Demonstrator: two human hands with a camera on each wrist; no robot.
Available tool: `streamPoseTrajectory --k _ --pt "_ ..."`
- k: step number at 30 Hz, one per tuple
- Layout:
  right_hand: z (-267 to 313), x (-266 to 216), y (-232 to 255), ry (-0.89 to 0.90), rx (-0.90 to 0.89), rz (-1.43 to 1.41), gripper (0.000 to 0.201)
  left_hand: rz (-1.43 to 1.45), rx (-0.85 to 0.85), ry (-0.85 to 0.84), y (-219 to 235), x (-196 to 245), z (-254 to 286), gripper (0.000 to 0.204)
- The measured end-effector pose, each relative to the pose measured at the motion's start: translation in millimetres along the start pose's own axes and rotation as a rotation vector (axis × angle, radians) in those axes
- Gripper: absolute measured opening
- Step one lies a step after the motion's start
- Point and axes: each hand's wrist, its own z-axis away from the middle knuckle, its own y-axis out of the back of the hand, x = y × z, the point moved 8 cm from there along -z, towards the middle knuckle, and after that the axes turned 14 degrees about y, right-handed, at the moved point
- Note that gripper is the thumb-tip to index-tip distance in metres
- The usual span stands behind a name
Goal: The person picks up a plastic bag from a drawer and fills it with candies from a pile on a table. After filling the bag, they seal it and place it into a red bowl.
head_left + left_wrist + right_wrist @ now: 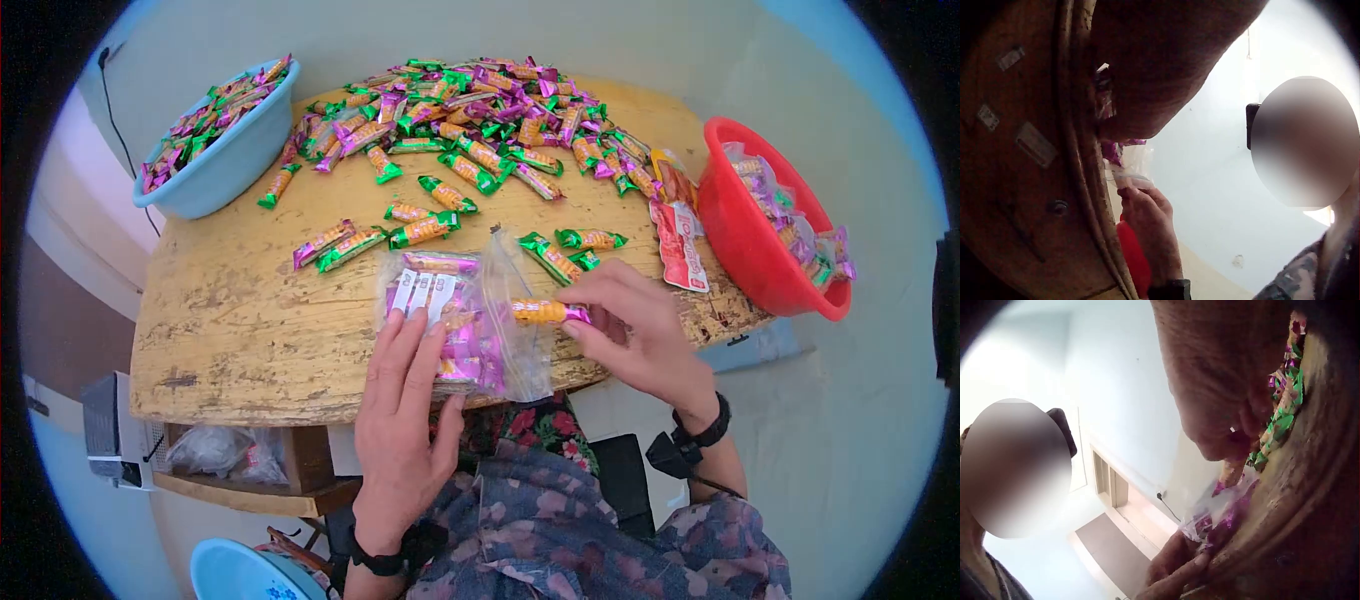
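My left hand [405, 430] rests on a clear zip bag [525, 375], its fingers laid straight across white labels [424, 292]. Inside the bag are purple-wrapped snacks [462, 345], partly covered by those fingers. At the bag's mouth on the right, my right hand [640, 325] pinches a wrapped snack stick [538, 311] with orange middle and purple end, its other end inside the opening. The right wrist view has the bag [1229, 506] between both hands. Green-wrapped snacks [550, 258] lie just beyond the bag.
A big heap of wrapped snacks [470, 110] covers the back of the wooden table [240, 350]. A full blue basin [225, 155] stands back left, a red basin [735, 225] of filled bags at right. A red-and-white pouch [680, 245] lies beside it.
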Motion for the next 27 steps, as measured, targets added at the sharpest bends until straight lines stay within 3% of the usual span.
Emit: streamPoseTrajectory --k 8,11,14,17,20,27 --pt "-24.4 -2.0 -28.3 0.052 0.027 -0.094 0.023 0.030 -0.010 0.019 1.0 0.8 1.5 0.069" --pt "-28.1 -4.4 -35.7 0.146 0.035 -0.085 0.026 0.031 0.002 0.004 0.7 0.5 1.8 0.070" --pt "-30.1 -1.4 -41.6 0.092 0.002 -0.102 0.029 0.039 0.023 -0.007 1.5 0.2 2.4 0.073" --pt "-41.1 -24.4 -49.4 0.363 -0.002 -0.004 0.032 0.059 0.023 -0.005 0.6 0.9 2.1 0.074" --pt "-40.4 -23.1 -58.3 0.232 -0.072 -0.063 0.032 0.003 0.017 -0.013 0.0 0.5 3.0 0.077" --pt "-47.0 -11.7 -63.4 0.252 -0.012 -0.082 0.028 -0.201 -0.005 -0.079 10.2 7.3 -7.6 0.094"
